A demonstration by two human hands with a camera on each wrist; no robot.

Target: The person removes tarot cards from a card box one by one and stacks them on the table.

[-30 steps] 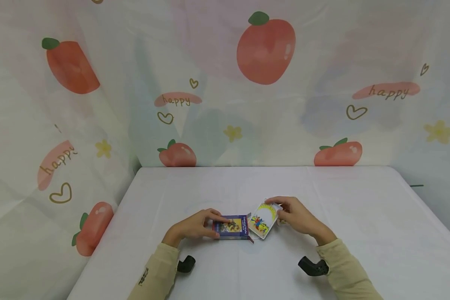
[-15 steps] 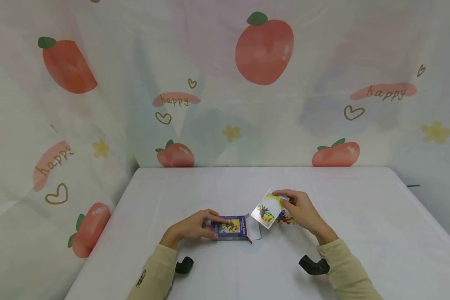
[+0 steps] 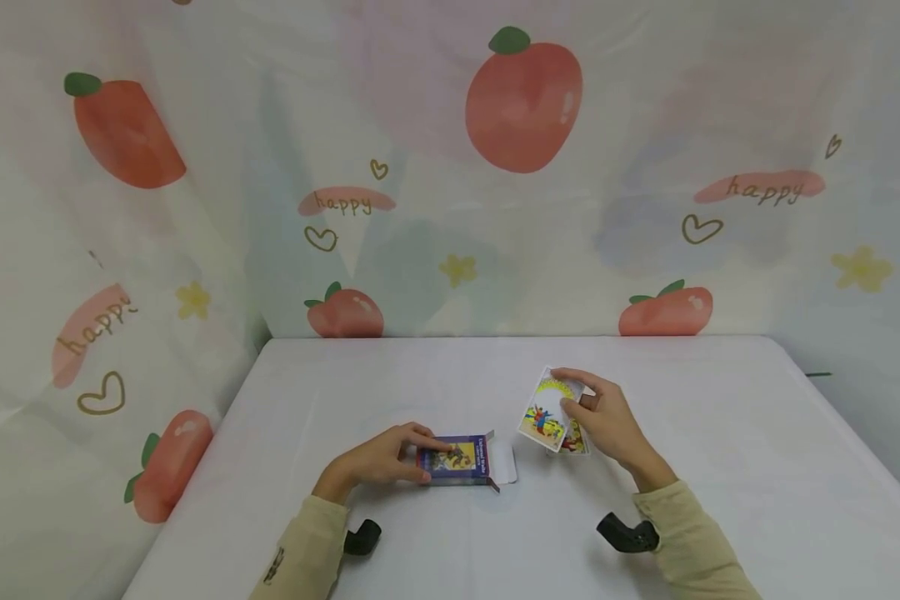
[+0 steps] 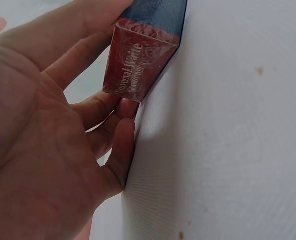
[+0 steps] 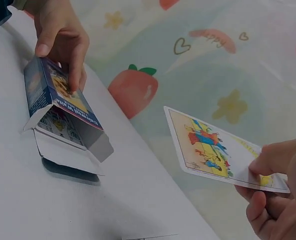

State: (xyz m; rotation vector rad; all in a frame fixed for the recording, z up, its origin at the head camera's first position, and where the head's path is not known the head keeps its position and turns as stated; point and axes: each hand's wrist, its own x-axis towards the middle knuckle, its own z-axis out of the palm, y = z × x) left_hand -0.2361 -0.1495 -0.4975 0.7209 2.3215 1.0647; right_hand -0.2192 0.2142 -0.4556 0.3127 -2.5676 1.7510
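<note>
My left hand [image 3: 378, 458] holds a blue and red tarot card box [image 3: 461, 457] lying on the table, thumb on the near side and fingers over the top. In the left wrist view, the red end of the box [image 4: 138, 62] reads "Universal Waite". The box's other end is open, its white flap [image 3: 503, 463] folded out, and cards [image 5: 60, 125] show inside in the right wrist view. Above the table, my right hand [image 3: 611, 425] pinches a tarot card [image 3: 546, 412] with a yellow sun border, tilted face up. Below it, partly hidden, another card [image 3: 576, 442] shows.
A white cloth covers the table [image 3: 420, 542]. Behind it and on the left hang fabric walls [image 3: 420, 100] printed with red fruit. Black wrist camera mounts [image 3: 627, 533] stick out from both sleeves.
My right hand has lifted the tarot card away from the box's open end, up and slightly right, tilting it more upright. The left hand stays on the box.
</note>
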